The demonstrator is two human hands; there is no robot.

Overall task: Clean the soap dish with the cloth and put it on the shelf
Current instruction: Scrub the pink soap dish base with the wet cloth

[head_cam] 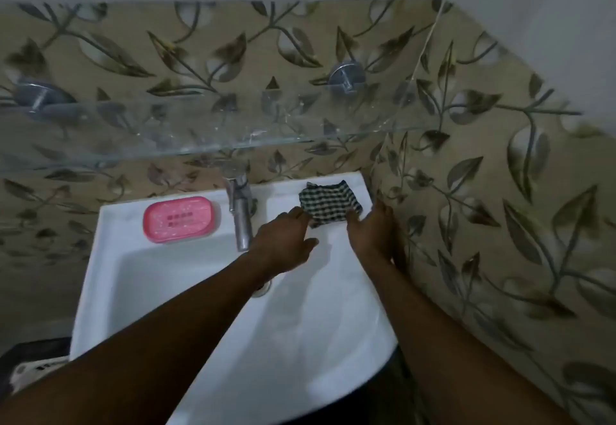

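Both hands, left (283, 241) and right (373, 234), fingers apart, touch the checked cloth (328, 202) at centre right on the sink (110, 244) rim; pink soap dish (180, 219) sits centre left, below the glass shelf (200, 131).

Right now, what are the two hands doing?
Left hand: open, fingertips at the checked cloth, not gripping.
Right hand: open, at the cloth's other edge, holding nothing.

Single head-worn wide-angle view, looking steeply down and forward, close over the sink (110, 258), tiled wall (233, 51) ahead
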